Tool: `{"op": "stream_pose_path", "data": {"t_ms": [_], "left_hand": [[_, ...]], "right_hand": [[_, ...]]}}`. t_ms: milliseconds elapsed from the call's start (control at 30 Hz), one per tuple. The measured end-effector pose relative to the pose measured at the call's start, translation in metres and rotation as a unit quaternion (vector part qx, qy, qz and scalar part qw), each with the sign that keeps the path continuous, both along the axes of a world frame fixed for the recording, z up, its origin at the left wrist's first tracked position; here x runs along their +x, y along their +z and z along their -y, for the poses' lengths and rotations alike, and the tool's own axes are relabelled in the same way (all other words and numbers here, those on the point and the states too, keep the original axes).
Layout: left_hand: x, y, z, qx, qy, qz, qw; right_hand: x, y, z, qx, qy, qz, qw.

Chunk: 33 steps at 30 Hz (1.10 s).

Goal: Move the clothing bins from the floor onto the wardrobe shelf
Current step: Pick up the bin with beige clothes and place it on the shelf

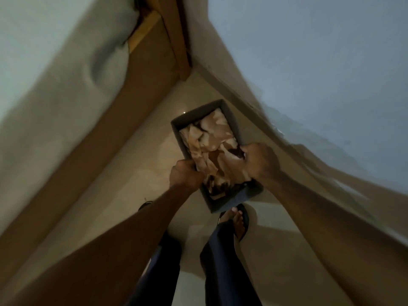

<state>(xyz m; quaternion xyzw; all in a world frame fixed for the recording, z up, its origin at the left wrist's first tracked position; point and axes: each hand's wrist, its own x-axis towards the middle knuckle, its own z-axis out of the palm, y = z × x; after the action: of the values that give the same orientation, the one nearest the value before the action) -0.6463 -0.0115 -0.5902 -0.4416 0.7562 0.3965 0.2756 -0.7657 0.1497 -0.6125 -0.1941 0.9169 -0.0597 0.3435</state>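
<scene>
Head view: dark grey rectangular fabric bin [234, 200], packed with beige-and-brown folded clothing [212, 138], is sitting low over the pale tiled floor [136, 155], with its near end overlapping a sandalled foot [239, 217]. Can't tell if it's clear of the floor. Left grip [186, 174] and right grip [259, 161] are curling tight round opposite long rims. Risk, my read: both holds are sitting near one end, so the far end could sag on lifting and spill clothing.

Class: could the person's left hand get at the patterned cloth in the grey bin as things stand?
Probably yes: the left hand grips the rim of the bin right beside the cloth, which lies uncovered; it would have to let go first.
</scene>
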Motion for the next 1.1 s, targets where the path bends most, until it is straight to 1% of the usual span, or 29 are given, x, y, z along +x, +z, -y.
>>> {"op": "stream_pose_path", "data": {"t_ms": [67, 233, 367, 400, 500, 600, 667, 800, 900, 1000, 1100], "left_hand": [[0.005, 0.023, 0.005, 0.010, -0.025, -0.007, 1.000], [0.026, 0.108, 0.004, 0.020, -0.083, -0.032, 0.996], [0.051, 0.197, -0.011, 0.032, -0.139, -0.063, 0.988], [0.057, 0.216, -0.015, 0.031, -0.155, -0.074, 0.985], [0.085, 0.290, -0.028, 0.043, -0.206, -0.098, 0.973], [0.109, 0.351, -0.036, 0.068, -0.246, -0.108, 0.961], [0.123, 0.392, -0.043, 0.075, -0.280, -0.123, 0.949], [0.150, 0.466, -0.066, 0.096, -0.332, -0.146, 0.927], [0.166, 0.510, -0.092, 0.109, -0.371, -0.144, 0.911], [0.177, 0.547, -0.130, 0.108, -0.442, -0.140, 0.880], [0.180, 0.576, -0.176, 0.108, -0.506, -0.151, 0.842]], "right_hand": [[0.015, 0.019, -0.014, -0.009, -0.008, 0.005, 1.000], [0.059, 0.103, -0.051, -0.053, -0.054, -0.009, 0.997], [0.111, 0.188, -0.076, -0.063, -0.130, -0.015, 0.989], [0.123, 0.204, -0.081, -0.065, -0.150, -0.020, 0.986], [0.172, 0.280, -0.101, -0.069, -0.197, -0.041, 0.977], [0.214, 0.346, -0.116, -0.071, -0.217, -0.058, 0.972], [0.243, 0.387, -0.131, -0.063, -0.248, -0.059, 0.965], [0.307, 0.457, -0.160, -0.068, -0.296, -0.075, 0.950], [0.353, 0.499, -0.183, -0.083, -0.364, -0.091, 0.923], [0.398, 0.538, -0.214, -0.094, -0.445, -0.115, 0.883], [0.437, 0.568, -0.246, -0.090, -0.494, -0.128, 0.855]]}}
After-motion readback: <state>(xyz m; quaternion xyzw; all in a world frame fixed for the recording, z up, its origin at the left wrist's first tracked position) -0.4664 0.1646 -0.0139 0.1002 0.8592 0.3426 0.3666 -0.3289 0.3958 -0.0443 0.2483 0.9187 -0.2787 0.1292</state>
